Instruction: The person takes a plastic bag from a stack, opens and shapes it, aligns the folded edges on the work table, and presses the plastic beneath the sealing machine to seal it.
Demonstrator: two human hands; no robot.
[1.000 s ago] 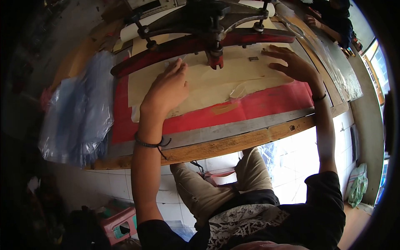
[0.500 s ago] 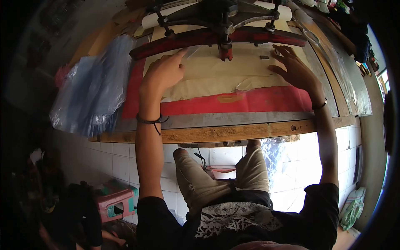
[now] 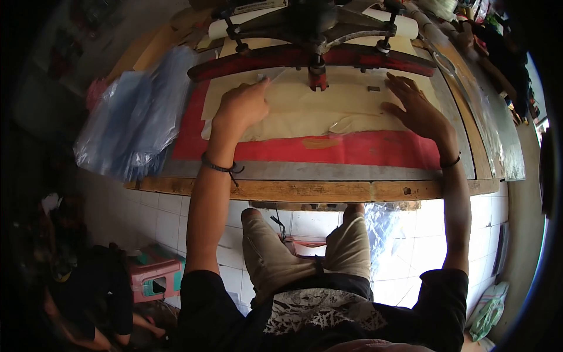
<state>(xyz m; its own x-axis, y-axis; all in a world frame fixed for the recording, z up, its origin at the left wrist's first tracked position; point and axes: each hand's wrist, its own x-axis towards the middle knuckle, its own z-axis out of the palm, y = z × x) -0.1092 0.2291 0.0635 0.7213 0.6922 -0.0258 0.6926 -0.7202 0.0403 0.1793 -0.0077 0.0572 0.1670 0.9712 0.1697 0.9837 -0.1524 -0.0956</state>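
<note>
My left hand rests at the left part of a tan sheet, its index finger stretched out and other fingers partly curled. The fingertip is beside a small metal piece and a thin clear plastic strip. My right hand lies open on the sheet's right side, fingers spread, near a small dark rectangular piece. Beneath the tan sheet is a red sheet. A red metal bar of a press crosses just above the sheet, beyond both hands.
Clear plastic sheets are heaped at the table's left. A wooden edge borders the table front. More clear plastic lies on the right. Another person is low at the left, near a pink and green stool.
My left hand has shifted slightly right and down, and the small metal piece now shows by its fingertip. My right hand stays on the sheet. The whole view has shifted a little.
</note>
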